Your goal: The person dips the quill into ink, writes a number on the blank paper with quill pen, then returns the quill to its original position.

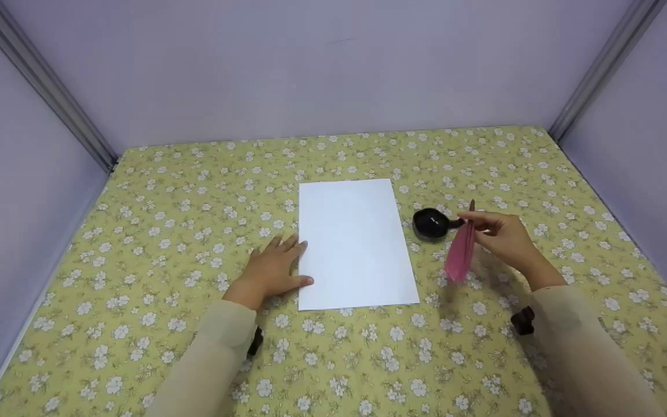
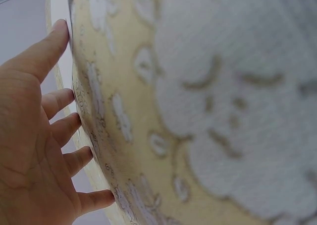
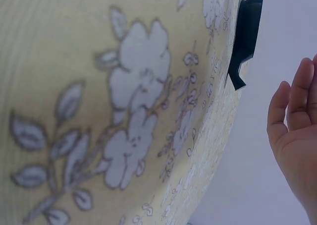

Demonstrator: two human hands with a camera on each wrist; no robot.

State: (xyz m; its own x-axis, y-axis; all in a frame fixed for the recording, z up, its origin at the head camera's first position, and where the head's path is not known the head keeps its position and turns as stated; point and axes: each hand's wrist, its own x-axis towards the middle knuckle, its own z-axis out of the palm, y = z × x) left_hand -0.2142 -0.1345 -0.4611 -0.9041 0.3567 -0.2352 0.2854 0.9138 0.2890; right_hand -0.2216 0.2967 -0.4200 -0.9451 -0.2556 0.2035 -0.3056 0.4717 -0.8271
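Note:
A blank white sheet of paper lies on the flowered tablecloth. My left hand rests at its left edge, fingers spread, with the thumb and a fingertip on the paper. In the left wrist view, the left hand touches the cloth and the paper's edge with extended fingers. My right hand pinches a thin pink piece that looks folded, with a narrow dark tip; its exact kind is unclear. Beside it sits a small round black pan with a short handle. The right wrist view shows the right hand raised and the black pan.
A yellow tablecloth with white flowers covers the table. Pale panels stand behind and at both sides, with metal posts at the corners.

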